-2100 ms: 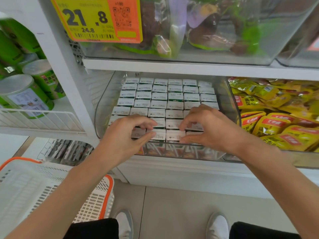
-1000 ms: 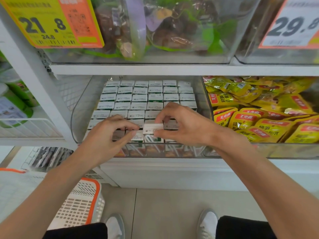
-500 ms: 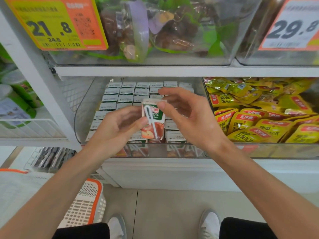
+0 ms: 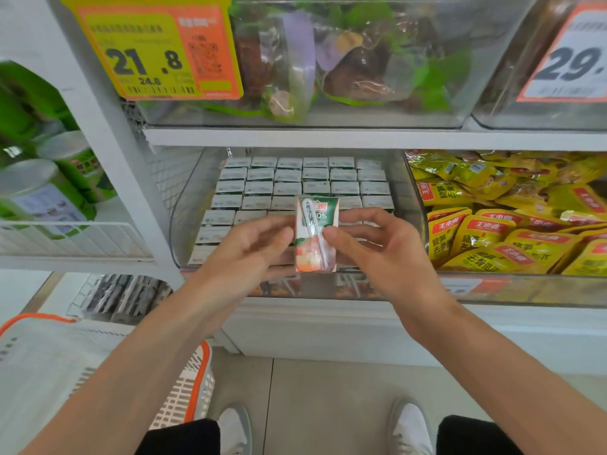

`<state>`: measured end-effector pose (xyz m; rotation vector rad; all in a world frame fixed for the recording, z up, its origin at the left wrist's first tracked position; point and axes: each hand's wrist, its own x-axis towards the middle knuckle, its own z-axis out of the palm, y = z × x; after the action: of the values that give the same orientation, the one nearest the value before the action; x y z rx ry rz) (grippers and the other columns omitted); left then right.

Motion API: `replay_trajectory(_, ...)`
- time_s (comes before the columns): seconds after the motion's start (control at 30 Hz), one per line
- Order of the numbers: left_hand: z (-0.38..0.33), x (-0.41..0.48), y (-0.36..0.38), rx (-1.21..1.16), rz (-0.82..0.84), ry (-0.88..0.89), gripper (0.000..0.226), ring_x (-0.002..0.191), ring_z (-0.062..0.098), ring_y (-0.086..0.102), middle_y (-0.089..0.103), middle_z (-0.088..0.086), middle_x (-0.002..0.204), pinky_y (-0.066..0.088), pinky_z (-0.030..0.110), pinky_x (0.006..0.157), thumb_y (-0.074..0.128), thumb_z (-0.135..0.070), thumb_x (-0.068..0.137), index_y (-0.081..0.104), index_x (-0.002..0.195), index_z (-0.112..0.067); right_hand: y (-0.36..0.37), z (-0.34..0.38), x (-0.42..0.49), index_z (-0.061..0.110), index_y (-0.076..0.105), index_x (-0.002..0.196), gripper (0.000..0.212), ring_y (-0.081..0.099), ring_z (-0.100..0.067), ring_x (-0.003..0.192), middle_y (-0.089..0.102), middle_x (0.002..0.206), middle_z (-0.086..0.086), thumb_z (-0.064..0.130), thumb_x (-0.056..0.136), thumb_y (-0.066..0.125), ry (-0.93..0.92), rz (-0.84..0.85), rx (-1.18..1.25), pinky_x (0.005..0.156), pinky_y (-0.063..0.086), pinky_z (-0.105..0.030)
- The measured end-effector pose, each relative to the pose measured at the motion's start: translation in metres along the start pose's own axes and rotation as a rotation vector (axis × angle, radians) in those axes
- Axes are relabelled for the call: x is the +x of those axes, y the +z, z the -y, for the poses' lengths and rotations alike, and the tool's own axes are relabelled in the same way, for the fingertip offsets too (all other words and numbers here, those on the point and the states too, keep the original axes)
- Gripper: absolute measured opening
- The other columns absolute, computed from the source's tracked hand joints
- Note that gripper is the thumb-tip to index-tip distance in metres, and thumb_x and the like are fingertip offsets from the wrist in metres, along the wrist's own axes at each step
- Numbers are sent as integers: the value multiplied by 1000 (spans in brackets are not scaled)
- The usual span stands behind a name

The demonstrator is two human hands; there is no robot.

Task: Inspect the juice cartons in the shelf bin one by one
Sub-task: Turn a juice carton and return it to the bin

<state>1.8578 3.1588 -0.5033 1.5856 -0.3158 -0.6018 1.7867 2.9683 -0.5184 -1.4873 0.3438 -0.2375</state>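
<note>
Item: one juice carton (image 4: 317, 234), green at the top with fruit printed below, is standing upright in the air above the front rows of the shelf bin (image 4: 184, 221). A wrapped straw (image 4: 312, 221) is lying slantwise across its face. The print is too blurred to read beyond a partial percent figure.

Handling: the left hand (image 4: 249, 247) is pinching the carton's left edge, thumb in front and fingers behind. The right hand (image 4: 377, 247) is gripping the right edge the same way, with its thumb pressing on the front face. The two hands are facing each other with only the carton between them.

Stock: the remaining cartons (image 4: 289, 178) are sitting upright in tight rows inside the clear bin, with white tops showing.

Adjacent: yellow snack packets (image 4: 492, 231) are piling up in the bin just to the right. A clear upper bin (image 4: 345, 116) is holding bagged goods, and a yellow-and-orange price tag (image 4: 157, 50) reading 21.8 is hanging on its front. Green cans (image 4: 49, 192) are standing on the wire shelf to the left.

Below: a white basket (image 4: 65, 356) with orange trim is sitting at lower left, and white shoes (image 4: 410, 428) are showing on the floor.
</note>
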Motion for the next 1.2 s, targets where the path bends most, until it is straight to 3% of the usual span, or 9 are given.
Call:
replay_trajectory(0.13, -3, 4, -10, -15, -21, 49, 24, 107, 18, 77, 80, 2, 115, 61, 22, 85, 60, -15, 104, 71, 126, -19, 7, 0, 3, 5, 73, 107, 23, 80, -14, 88, 83, 97, -2, 16, 89, 82, -2, -2, 82, 73, 61, -19)
replay_trajectory(0.37, 4, 11, -17, -48, 26, -40, 25, 107, 24, 77, 80, 8, 113, 63, 28, 86, 60, -15, 104, 66, 129, -13, 15, -15, 2, 15, 82, 99, 10, 80, -16, 92, 83, 97, 4, 20, 90, 82, -48, -58, -32, 84, 66, -35)
replay_trajectory(0.5, 5, 15, -21, -84, 50, -30, 35, 109, 23, 77, 79, 7, 117, 61, 26, 89, 72, -24, 92, 68, 126, -14, 17, -11, 2, 19, 82, 99, 11, 79, -17, 91, 83, 94, 2, 24, 90, 82, -2, -98, -4, 88, 65, -40)
replay_trajectory(0.63, 6, 16, -23, -143, 93, -8, 54, 117, 22, 73, 76, 3, 125, 59, 30, 98, 76, -37, 85, 65, 135, -22, 22, -5, -1, 21, 77, 113, 44, 80, -19, 98, 83, 101, -2, 51, 82, 81, 112, 81, 111, 92, 63, -31)
replay_trajectory(0.7, 6, 15, -23, -124, 111, -8, 53, 118, 21, 73, 76, 1, 126, 59, 34, 100, 75, -43, 85, 67, 134, -25, 25, -5, -3, 24, 73, 121, 49, 78, -14, 104, 82, 106, 2, 52, 81, 82, 115, 157, 45, 98, 56, -29)
replay_trajectory(0.8, 7, 14, -25, -115, 103, -5, 50, 117, 20, 73, 77, 2, 124, 59, 28, 95, 73, -44, 86, 69, 131, -22, 27, -4, -4, 20, 69, 124, 37, 77, -13, 106, 82, 109, 2, 35, 91, 79, 130, 179, 72, 98, 54, -25)
replay_trajectory(1.0, 7, 12, -28, -157, 103, -10, 47, 117, 26, 73, 76, 6, 126, 61, 34, 95, 60, -36, 99, 60, 142, -18, 29, -5, -2, 18, 73, 116, 31, 73, -1, 86, 81, 106, 5, 32, 90, 81, 57, 118, 2, 79, 55, -15)
replay_trajectory(1.1, 8, 12, -29, -181, 83, 6, 40, 117, 26, 74, 76, 7, 126, 61, 35, 94, 58, -28, 103, 60, 142, -18, 27, -6, 0, 22, 77, 109, 24, 74, -12, 90, 78, 104, -1, 33, 88, 83, 14, 68, -53, 83, 60, -24)
replay_trajectory(1.2, 9, 14, -31, -178, 78, 24, 37, 117, 25, 74, 76, 6, 126, 62, 34, 93, 58, -11, 104, 61, 139, -21, 27, -6, 0, 17, 77, 107, 19, 74, -11, 84, 80, 99, -3, 24, 90, 81, -20, 71, -38, 76, 57, -19)
